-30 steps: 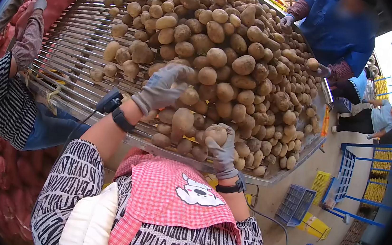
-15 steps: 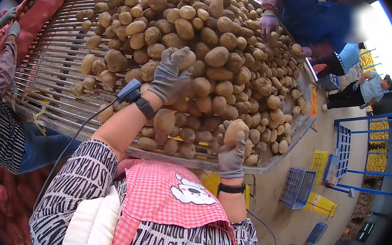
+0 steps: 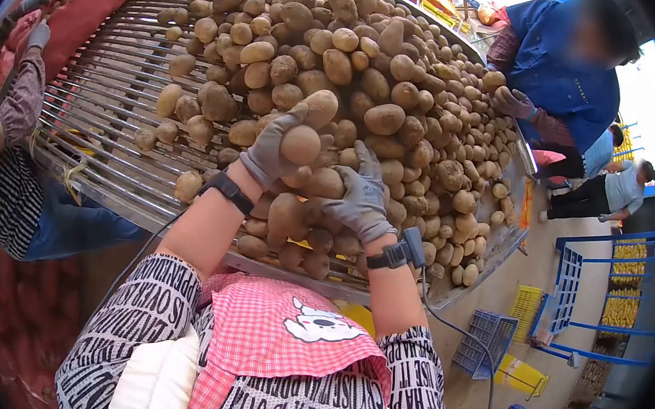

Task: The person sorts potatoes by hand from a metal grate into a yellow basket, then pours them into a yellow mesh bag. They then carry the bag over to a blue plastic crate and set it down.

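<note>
My left hand [image 3: 269,150], in a grey glove, is closed around a round brown potato [image 3: 300,146]. A second potato [image 3: 321,108] rests against its fingertips. To its right, my right hand [image 3: 364,200], gloved in grey too, reaches into the pile with its thumb and forefinger about another potato [image 3: 326,184]. Both hands are over the near side of a large heap of potatoes [image 3: 384,119], dusty and of mixed sizes. The heap lies on a metal bar rack [image 3: 127,96]. Potatoes hide some of my fingertips.
A co-worker in blue [image 3: 560,77] handles potatoes across the rack at the right. Another person's gloved hands [image 3: 39,34] hold a red mesh sack [image 3: 113,2] at the left. Crates [image 3: 485,341] stand on the floor at right. Cables run from my wrists.
My right hand has moved up and left from the near edge, turning from palm up to reaching into the pile. My left hand has drawn back slightly and now shows a potato in its grasp.
</note>
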